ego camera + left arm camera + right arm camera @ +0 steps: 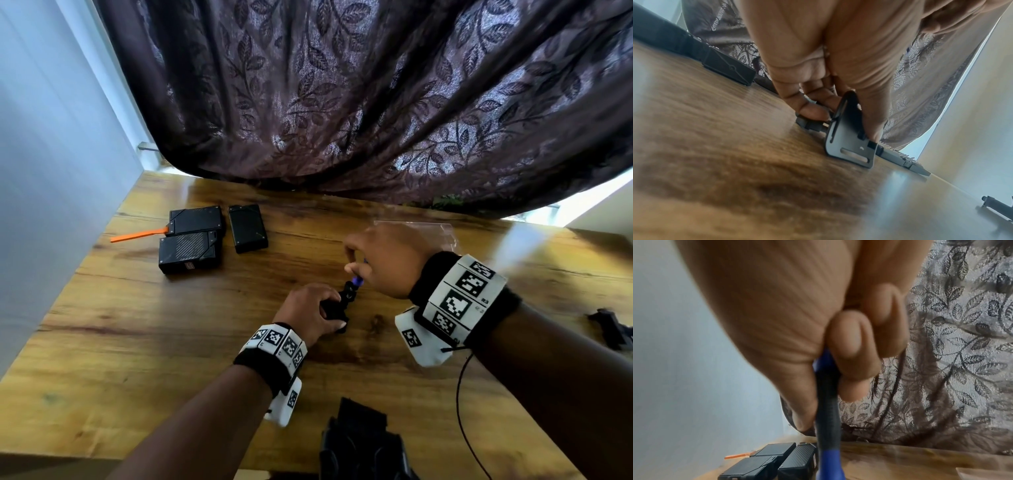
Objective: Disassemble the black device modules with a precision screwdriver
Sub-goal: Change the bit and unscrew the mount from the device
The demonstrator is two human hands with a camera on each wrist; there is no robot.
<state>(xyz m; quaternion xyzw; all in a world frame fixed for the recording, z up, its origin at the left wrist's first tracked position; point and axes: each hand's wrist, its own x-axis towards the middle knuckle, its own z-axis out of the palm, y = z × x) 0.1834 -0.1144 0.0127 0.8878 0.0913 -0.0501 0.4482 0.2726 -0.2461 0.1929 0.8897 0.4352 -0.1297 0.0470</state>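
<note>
1. The left hand (310, 313) is gripping a small black plastic mount piece with a slotted flat plate (849, 138), fingers and thumb curled round it, and is pressing it down on the glossy wooden table (171, 342).
2. The right hand (383, 260) is pinching a slim precision screwdriver with a blue and black knurled handle (827, 410) between thumb and fingertips, holding it upright just above the left hand's piece; the tip itself is hidden, so whether it is seated in a screw cannot be told.
3. Well away to the far left of the left hand, three flat black rectangular device modules (191, 236) are lying closed side by side, with an orange plastic pry tool (137, 235) touching one of them; these look untouched.
4. Loose black parts (363, 442) are lying near the wrists, and another (611, 329) beyond the right forearm, suggesting some stripping is done.
5. Judging from this, the work is at an early-to-middle stage: one piece in hand, three modules left.
</note>
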